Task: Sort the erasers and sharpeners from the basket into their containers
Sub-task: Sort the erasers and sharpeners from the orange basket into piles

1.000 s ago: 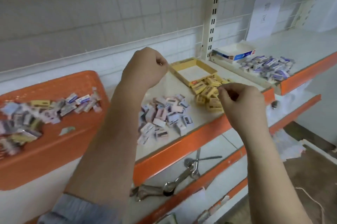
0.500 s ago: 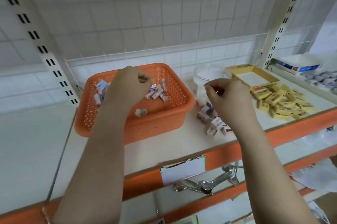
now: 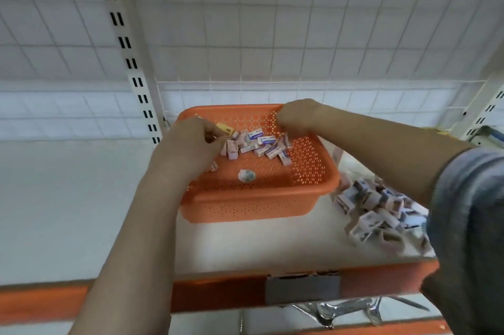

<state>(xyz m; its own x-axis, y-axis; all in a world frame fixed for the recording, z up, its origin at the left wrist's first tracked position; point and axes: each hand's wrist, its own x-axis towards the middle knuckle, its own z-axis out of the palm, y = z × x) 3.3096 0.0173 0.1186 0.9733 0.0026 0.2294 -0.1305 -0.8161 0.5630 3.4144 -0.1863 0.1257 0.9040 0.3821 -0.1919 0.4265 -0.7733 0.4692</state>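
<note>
The orange perforated basket (image 3: 259,195) stands on the white shelf. Inside it lies a loose heap of small boxed erasers and sharpeners (image 3: 259,143), with a yellow box (image 3: 225,128) at the heap's left end. My left hand (image 3: 191,146) is inside the basket at the left, fingers curled at the edge of the heap. Over the far right corner, my right hand (image 3: 297,116) has its fingers bent down toward the heap. Blur hides whether either hand holds a piece. A second pile of small boxes (image 3: 376,211) lies on the shelf to the basket's right.
A small crumpled round scrap (image 3: 246,175) lies alone on the basket floor. The shelf has an orange front edge with a label holder (image 3: 302,289); metal tools (image 3: 335,310) lie on the shelf below. A slotted upright (image 3: 131,61) stands at the back left.
The view has swung left and closer to the basket. Both hands have moved from above the shelf down into the basket, onto the heap.
</note>
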